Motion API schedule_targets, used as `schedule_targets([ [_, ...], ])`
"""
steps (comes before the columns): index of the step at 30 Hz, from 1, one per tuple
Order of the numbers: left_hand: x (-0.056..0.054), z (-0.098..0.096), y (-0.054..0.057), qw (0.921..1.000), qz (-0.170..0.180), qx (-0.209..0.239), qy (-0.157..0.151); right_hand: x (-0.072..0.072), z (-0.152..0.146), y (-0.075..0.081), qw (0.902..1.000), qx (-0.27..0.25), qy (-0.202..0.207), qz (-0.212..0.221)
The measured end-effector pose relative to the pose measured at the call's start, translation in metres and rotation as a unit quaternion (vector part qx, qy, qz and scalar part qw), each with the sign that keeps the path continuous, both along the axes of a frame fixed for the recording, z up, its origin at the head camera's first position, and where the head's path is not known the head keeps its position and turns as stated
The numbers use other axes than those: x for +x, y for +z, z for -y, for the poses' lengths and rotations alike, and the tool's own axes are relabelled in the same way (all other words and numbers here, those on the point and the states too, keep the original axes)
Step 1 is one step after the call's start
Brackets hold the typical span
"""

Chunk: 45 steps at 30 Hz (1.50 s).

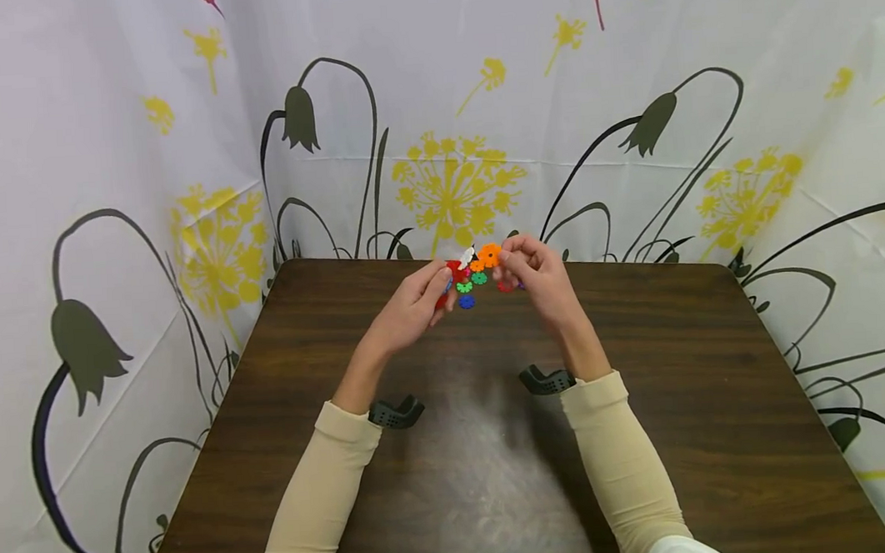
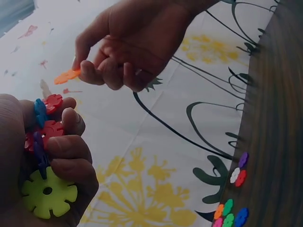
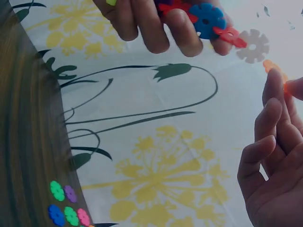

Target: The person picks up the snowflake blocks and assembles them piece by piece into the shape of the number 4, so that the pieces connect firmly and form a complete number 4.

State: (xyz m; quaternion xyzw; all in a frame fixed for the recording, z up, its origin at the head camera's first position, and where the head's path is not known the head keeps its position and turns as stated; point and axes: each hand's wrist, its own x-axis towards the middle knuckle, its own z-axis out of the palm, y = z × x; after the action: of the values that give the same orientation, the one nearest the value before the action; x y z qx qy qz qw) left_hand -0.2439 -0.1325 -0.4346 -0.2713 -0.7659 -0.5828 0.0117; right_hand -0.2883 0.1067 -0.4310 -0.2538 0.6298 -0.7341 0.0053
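My left hand [image 1: 410,307] grips a chain of notched, flower-shaped plastic discs slotted together. In the left wrist view its yellow-green disc [image 2: 40,201] hangs at the bottom, with purple and red ones between the fingers. Farther along come a blue disc [image 3: 213,29], a small red disc [image 3: 231,37] and a white disc [image 3: 259,40] at the free end. My right hand [image 1: 542,281] pinches an orange disc [image 1: 489,249] between thumb and index finger, close to the white end. The left wrist view shows a small gap between orange and white.
Several loose discs lie near the table's far edge, among them a blue one [image 1: 466,302], a green one [image 1: 478,278] and a purple one [image 2: 243,160]. The dark wooden table [image 1: 682,397] meets a white flower-printed curtain [image 1: 432,76] behind.
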Motion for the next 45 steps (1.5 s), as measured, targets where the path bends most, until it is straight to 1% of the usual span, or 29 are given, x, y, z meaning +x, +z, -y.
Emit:
schedule_targets([
  [3,0.002,0.0,0.001,0.9998,-0.014,-0.01,0.008,0.003,-0.002,0.005,0.9997,0.002,0.004,-0.022],
  [8,0.004,0.002,0.003,0.9986,-0.032,-0.039,0.016,0.005,-0.005,0.011,0.9988,0.021,0.013,-0.041],
  [14,0.009,0.006,0.003,0.9964,-0.021,-0.081,0.009,0.004,-0.009,0.013,0.9944,0.07,0.036,-0.071],
  [16,0.01,0.006,0.003,0.9955,-0.02,-0.092,0.006,0.005,-0.011,0.014,0.9925,0.083,0.039,-0.08],
  [21,0.01,0.0,0.005,0.9929,-0.041,-0.112,-0.001,0.011,-0.016,0.018,0.9856,0.123,0.022,-0.114],
  [24,0.01,-0.006,0.007,0.9927,-0.058,-0.106,-0.007,0.014,-0.019,0.021,0.9801,0.141,0.009,-0.139],
  [28,0.01,-0.015,0.011,0.9924,-0.069,-0.101,-0.013,0.018,-0.023,0.026,0.9709,0.164,-0.014,-0.174],
  [31,0.01,-0.02,0.015,0.9914,-0.074,-0.107,-0.016,0.022,-0.025,0.03,0.966,0.177,-0.033,-0.185],
  [34,0.011,-0.023,0.017,0.9899,-0.078,-0.117,-0.021,0.024,-0.026,0.032,0.9652,0.179,-0.042,-0.186],
  [36,0.011,-0.024,0.018,0.9888,-0.077,-0.126,-0.021,0.024,-0.028,0.032,0.9647,0.18,-0.041,-0.187],
  [39,0.012,-0.024,0.016,0.9888,-0.065,-0.133,-0.021,0.023,-0.029,0.031,0.9637,0.182,-0.027,-0.193],
  [45,0.012,-0.02,0.008,0.992,-0.032,-0.116,-0.038,0.024,-0.028,0.029,0.9614,0.2,0.002,-0.189],
])
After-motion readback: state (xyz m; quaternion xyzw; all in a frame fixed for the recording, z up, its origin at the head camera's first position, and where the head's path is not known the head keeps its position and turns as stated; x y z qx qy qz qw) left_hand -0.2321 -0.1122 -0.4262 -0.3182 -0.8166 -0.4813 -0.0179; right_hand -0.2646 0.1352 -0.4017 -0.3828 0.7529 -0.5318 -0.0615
